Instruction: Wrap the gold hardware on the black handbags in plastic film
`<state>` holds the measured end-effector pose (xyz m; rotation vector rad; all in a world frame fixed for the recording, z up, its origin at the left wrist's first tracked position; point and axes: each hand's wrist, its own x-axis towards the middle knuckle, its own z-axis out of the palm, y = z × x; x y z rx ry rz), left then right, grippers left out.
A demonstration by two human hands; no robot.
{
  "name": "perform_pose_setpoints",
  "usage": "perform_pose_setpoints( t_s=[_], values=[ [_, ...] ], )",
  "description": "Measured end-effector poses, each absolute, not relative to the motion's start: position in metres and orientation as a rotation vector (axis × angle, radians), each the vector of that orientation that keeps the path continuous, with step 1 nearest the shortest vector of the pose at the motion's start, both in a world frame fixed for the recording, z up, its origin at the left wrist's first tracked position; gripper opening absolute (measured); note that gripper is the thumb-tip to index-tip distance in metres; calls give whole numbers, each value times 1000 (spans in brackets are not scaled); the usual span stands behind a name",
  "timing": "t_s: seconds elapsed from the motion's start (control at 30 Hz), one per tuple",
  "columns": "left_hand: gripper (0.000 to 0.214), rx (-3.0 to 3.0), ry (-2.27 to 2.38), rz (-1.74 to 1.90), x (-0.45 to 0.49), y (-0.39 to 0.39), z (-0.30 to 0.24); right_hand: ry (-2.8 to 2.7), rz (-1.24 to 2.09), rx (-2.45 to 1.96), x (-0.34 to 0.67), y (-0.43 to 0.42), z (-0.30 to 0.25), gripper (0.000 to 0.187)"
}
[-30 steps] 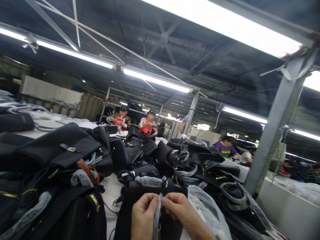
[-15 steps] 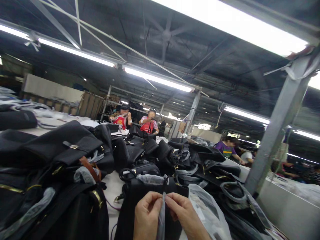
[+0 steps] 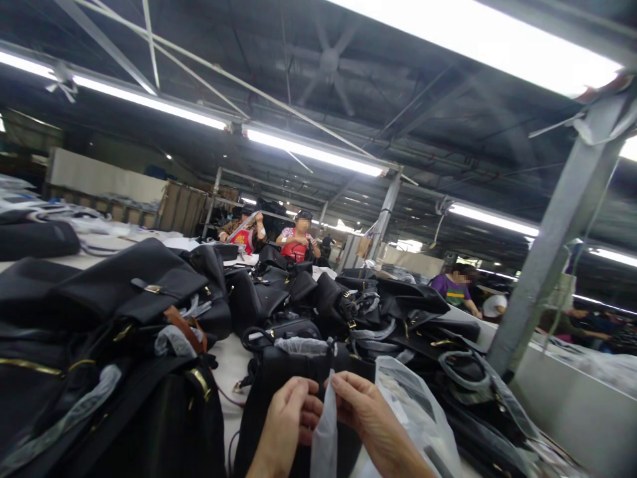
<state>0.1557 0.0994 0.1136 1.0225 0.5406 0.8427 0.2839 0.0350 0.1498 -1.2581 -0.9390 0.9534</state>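
A narrow translucent plastic sleeve [image 3: 325,435] hangs upright in front of a black backpack [image 3: 271,385]. My right hand [image 3: 365,415] pinches the top of the sleeve between thumb and fingertips. Just left of it, my left hand [image 3: 291,418] has loosely curled fingers, apart from one another, close beside the sleeve; they appear to hold nothing. Behind my hands, the backpack's top handle [image 3: 303,346] is wrapped in clear plastic. To the right of my right hand sits a clear plastic bag [image 3: 415,405] with pale contents.
Black bags [image 3: 129,285] with gold zips and buckles are heaped left and beyond. More bags with plastic-wrapped straps [image 3: 465,372] lie at the right. A grey post [image 3: 552,245] rises on the right. Two people in red aprons [image 3: 293,249] work at the far side.
My left hand's fingers have loosened and moved slightly left, away from the sleeve. The sleeve looks wider and flatter now, with its top still in my right hand.
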Motion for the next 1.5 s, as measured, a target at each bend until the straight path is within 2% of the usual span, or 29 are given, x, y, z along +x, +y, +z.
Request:
perform_pose_setpoints(
  t_s=[0.2, 0.37, 0.6, 0.8, 0.97, 1.13, 1.2, 1.3, 1.4, 1.5],
  values=[
    [33, 1106, 467, 1011, 158, 97, 115, -1034, 834, -1334, 283, 37, 151, 50],
    [24, 1253, 506, 1171, 157, 92, 113, -1092, 695, -1394, 278, 41, 151, 51],
    [24, 1513, 436, 1137, 148, 86, 121, -1075, 777, -1406, 277, 43, 155, 49],
    [10, 1389, 470, 1170, 152, 91, 115, -1026, 883, -1383, 278, 37, 157, 61],
    [14, 1167, 445, 1133, 157, 94, 110, -1117, 944, -1233, 281, 34, 150, 45],
    [25, 772, 348, 909, 159, 92, 112, -1042, 1090, -1048, 285, 40, 138, 37],
    [24, 718, 305, 830, 158, 90, 111, -999, 1138, -1002, 288, 44, 131, 40],
    [30, 642, 239, 742, 158, 89, 108, -936, 1236, -967, 292, 50, 124, 56],
    [36, 572, 234, 685, 156, 90, 107, -968, 1289, -976, 296, 54, 125, 44],
    [34, 552, 227, 685, 153, 91, 110, -993, 1271, -963, 297, 55, 131, 39]
  ],
)
